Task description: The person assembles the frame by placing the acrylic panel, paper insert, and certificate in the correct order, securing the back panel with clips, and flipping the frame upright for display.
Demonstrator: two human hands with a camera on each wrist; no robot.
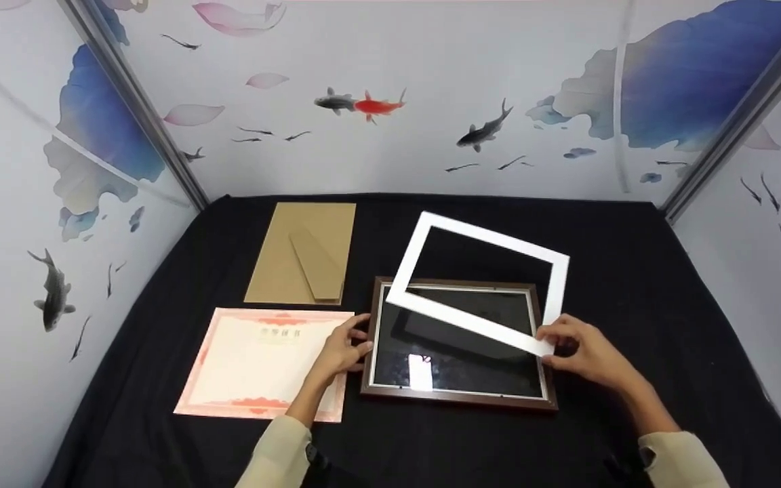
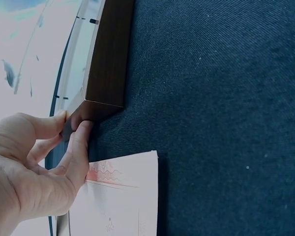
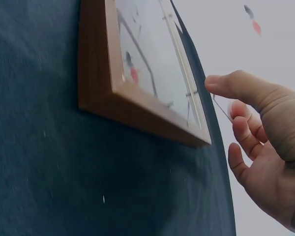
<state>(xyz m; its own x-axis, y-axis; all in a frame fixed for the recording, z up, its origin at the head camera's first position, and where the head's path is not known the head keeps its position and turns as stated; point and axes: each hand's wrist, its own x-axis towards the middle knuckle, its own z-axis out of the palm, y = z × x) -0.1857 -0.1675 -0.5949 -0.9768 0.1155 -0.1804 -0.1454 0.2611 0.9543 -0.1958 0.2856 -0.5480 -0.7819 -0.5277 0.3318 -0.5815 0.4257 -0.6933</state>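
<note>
A brown picture frame (image 1: pixel 458 400) lies on the black cloth, its glass (image 1: pixel 485 369) reflecting a bright patch. My left hand (image 1: pixel 343 349) grips the frame's left side, thumb near the upper edge and fingers against the side in the left wrist view. With thumb and fingertips, my right hand (image 1: pixel 587 349) pinches the near right corner of a white mat board (image 1: pixel 465 324). This rectangular mat is tilted and held above the frame, overhanging its far edge. In the right wrist view, only a thin edge of the mat shows by the fingertips, beyond the wooden frame (image 3: pixel 96 54).
Left of the frame lies a certificate (image 1: pixel 268 369) with a red-pink border, partly under my left forearm. Behind it rests a brown backing board (image 1: pixel 265 261) with a stand leg (image 1: pixel 316 268). Printed white panels (image 1: pixel 397 156) with fish and petals enclose the black-covered table (image 1: pixel 634 271).
</note>
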